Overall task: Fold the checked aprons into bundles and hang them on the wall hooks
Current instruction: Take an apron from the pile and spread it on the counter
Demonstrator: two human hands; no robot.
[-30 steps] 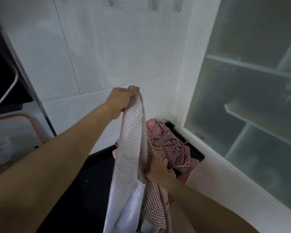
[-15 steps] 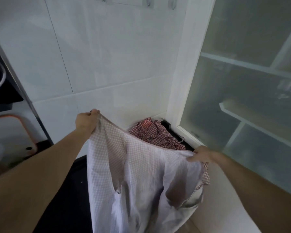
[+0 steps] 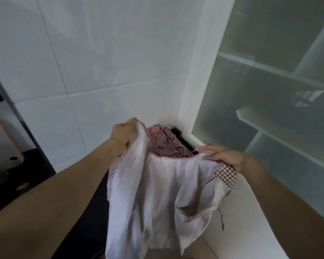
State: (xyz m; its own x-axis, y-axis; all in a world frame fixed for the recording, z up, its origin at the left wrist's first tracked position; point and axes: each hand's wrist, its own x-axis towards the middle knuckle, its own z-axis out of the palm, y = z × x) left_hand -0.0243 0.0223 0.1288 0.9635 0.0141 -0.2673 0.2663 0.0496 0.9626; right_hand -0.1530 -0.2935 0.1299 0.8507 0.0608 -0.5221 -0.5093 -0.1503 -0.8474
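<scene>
Holding the checked apron point(image 3: 157, 187) up by its top edge, the left hand point(image 3: 123, 134) and right hand point(image 3: 225, 157) are gripping it apart — likely squaring it for folding — just before the apron pile point(image 3: 166, 144).

Both hands are up holding one checked apron point(image 3: 157, 191) by its top edge, pale reverse side facing the camera. Left hand point(image 3: 123, 134) at about 11 o'clock of the cloth has a corner bunched in a fist; right hand point(image 3: 226, 157) at 2 o'clock pinches the other end, fingers point(image 3: 207, 148) stretched out leftward. The fabric sags between them and hangs down toward 6 o'clock. Just behind it, at 12 o'clock, a heap of red checked aprons point(image 3: 165, 142) sits in the corner against the white tiled wall point(image 3: 105, 53). Frosted glass cabinet door point(image 3: 269, 90) off at 3 o'clock.
</scene>
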